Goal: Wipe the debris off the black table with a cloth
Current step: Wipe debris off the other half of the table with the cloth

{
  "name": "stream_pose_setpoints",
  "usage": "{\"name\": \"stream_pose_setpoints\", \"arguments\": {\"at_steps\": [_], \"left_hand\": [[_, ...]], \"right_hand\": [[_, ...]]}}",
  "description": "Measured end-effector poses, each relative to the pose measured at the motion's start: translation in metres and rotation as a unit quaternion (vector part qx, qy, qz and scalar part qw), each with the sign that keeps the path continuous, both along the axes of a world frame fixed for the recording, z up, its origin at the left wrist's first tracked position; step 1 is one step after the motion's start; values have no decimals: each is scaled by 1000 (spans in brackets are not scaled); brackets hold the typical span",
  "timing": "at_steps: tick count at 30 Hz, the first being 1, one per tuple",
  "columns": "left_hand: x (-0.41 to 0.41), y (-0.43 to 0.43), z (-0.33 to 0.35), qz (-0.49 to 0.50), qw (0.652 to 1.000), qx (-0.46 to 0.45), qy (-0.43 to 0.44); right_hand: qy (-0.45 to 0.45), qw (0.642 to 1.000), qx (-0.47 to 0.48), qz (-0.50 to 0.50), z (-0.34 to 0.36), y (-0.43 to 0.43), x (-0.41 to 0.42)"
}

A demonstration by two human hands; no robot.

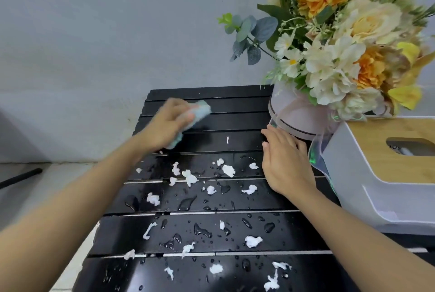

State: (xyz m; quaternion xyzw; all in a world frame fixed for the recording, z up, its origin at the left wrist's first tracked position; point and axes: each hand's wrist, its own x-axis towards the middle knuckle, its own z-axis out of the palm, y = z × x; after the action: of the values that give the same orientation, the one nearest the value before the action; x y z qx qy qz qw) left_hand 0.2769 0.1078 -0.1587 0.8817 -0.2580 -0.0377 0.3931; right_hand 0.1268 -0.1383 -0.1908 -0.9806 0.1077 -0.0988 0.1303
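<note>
A black slatted table [240, 105] runs from the wall toward me. My left hand [164, 124] grips a light blue cloth [200, 110] and presses it on the far left slats; the hand is motion-blurred. Several white shreds of wet paper debris [189, 177] and water drops [186, 202] lie scattered over the middle and near slats. The far slats beside the cloth carry almost no debris, only one thin shred [227, 139]. My right hand [286, 162] lies flat, fingers together, on the table's right side, fingertips beside the flower box.
A round white box [292, 115] of artificial flowers [341, 51] stands at the table's far right corner. A white tissue box with a wooden lid [386, 169] sits on the right edge. A grey wall rises behind; pale floor lies left.
</note>
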Motion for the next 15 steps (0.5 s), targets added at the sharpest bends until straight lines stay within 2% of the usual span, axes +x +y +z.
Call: {"name": "stream_pose_setpoints", "arguments": {"at_steps": [1, 3, 5, 7, 9, 10, 12, 13, 15], "left_hand": [[20, 18, -1, 97, 995, 12, -15], [39, 44, -14, 231, 961, 145, -46], [26, 38, -28, 258, 936, 224, -85], [-9, 13, -30, 213, 936, 239, -143], [-54, -11, -29, 113, 959, 216, -146], [-76, -20, -25, 43, 976, 183, -109], [-104, -26, -9, -80, 993, 79, 31], [-106, -23, 0, -104, 991, 18, 84], [-80, -1, 6, -33, 995, -63, 73]], "right_hand": [[-2, 1000, -1, 1, 0, 0, 0], [-4, 1000, -5, 2, -1, 0, 1], [-6, 1000, -9, 1, -3, 0, 1], [-11, 1000, -6, -1, -3, 0, 0], [-6, 1000, -6, 1, -2, 1, 0], [-1, 1000, -8, 1, -2, 1, 0], [2, 1000, -7, 0, 0, 1, 0], [3, 1000, -3, -1, 1, 1, 0], [1, 1000, 4, -2, 2, 1, -1]]}}
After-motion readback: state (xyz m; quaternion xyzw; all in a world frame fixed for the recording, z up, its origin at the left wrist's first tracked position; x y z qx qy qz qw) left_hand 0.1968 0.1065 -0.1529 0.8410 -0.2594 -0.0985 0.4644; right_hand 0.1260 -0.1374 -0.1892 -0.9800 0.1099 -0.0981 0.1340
